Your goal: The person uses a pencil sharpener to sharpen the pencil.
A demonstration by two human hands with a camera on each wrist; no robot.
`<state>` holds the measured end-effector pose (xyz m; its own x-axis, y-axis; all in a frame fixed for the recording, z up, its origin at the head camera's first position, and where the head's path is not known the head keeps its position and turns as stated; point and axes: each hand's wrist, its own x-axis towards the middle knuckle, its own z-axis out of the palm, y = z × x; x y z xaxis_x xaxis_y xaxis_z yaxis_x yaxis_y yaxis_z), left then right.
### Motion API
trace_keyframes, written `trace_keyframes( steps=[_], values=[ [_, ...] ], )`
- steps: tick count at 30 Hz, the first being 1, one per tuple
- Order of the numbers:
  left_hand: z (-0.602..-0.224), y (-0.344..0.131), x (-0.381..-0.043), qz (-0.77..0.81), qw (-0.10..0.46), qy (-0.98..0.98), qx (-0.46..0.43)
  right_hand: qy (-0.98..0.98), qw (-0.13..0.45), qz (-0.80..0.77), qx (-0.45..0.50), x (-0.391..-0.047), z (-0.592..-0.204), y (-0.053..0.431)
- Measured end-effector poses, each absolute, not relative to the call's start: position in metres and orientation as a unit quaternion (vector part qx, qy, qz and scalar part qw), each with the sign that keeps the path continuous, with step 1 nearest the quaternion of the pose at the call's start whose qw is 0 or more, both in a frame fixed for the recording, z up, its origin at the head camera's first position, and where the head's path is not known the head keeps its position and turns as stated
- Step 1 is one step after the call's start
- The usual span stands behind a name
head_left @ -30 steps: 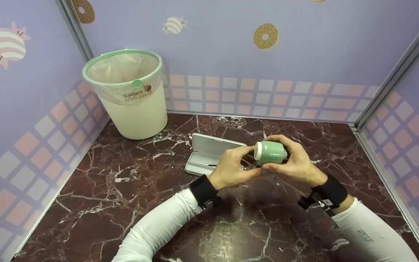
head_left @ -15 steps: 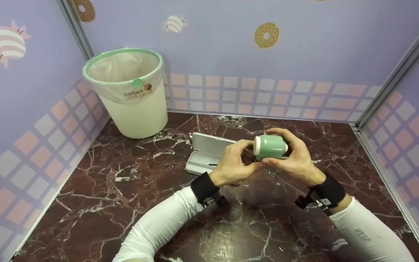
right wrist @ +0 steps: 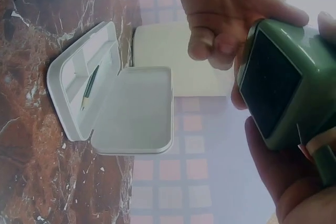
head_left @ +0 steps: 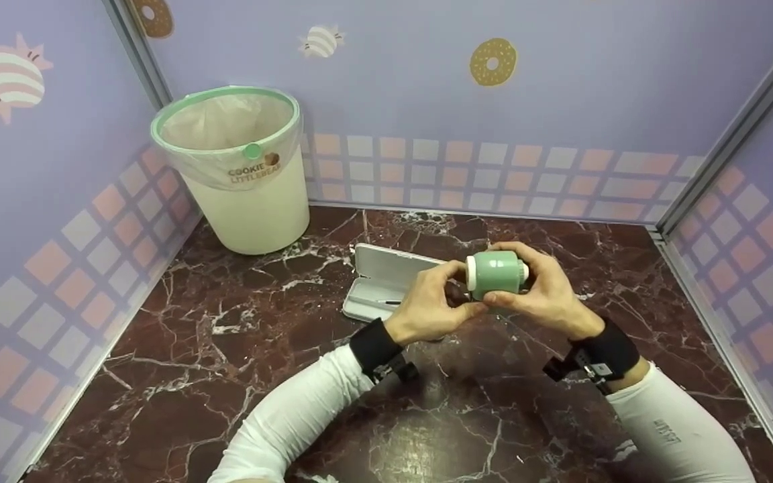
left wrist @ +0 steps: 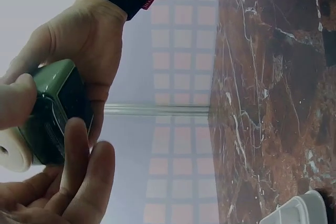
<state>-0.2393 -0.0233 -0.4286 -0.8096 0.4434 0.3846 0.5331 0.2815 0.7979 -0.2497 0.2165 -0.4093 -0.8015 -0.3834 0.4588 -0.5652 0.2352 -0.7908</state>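
A green pencil sharpener [head_left: 497,274], boxy with rounded edges, is held on its side above the table. Its white round end [left wrist: 11,150] has a hole; a white knob [head_left: 525,271] shows at the other end in the head view. A dark panel [right wrist: 270,85] fills one face. My right hand [head_left: 547,292] grips the sharpener from the right, with the thumb along the near side. From the left, my left hand [head_left: 433,302] pinches near the white end with thumb and index finger. In the left wrist view, other left fingers [left wrist: 76,156] curl beside the dark face.
An open white pencil case [head_left: 373,295] lies behind my left hand, with a dark green pencil [right wrist: 90,88] in it. A lined bin [head_left: 245,215] stands at the back left. Patterned walls [head_left: 400,87] enclose the marble table [head_left: 259,376].
Both hands rise slightly with the sharpener, then settle a little lower. The sharpener has turned, so its white round end faces farther left and the knob shows more. The case has stayed put.
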Motion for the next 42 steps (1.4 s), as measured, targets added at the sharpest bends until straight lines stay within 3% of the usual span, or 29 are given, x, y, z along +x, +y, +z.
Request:
trace_keyframes(
  steps=[6, 15, 22, 31, 42],
  values=[
    [-0.427, -0.02, -0.238, -0.471, 0.083, -0.827, -0.296, -0.775, 0.1, 0.543, 0.308, -0.25, -0.414, 0.218],
    [-0.429, -0.023, -0.24, -0.478, 0.061, -0.818, -0.314, -0.776, 0.089, 0.536, 0.321, -0.25, -0.409, 0.221],
    [-0.429, -0.021, -0.239, -0.465, 0.087, -0.828, -0.302, -0.775, 0.099, 0.545, 0.303, -0.253, -0.415, 0.221],
    [-0.429, -0.027, -0.244, -0.488, 0.035, -0.82, -0.298, -0.758, 0.086, 0.577, 0.292, -0.252, -0.424, 0.227],
    [-0.43, -0.041, -0.248, -0.483, 0.036, -0.829, -0.28, -0.738, 0.104, 0.621, 0.245, -0.252, -0.433, 0.235]
  ],
)
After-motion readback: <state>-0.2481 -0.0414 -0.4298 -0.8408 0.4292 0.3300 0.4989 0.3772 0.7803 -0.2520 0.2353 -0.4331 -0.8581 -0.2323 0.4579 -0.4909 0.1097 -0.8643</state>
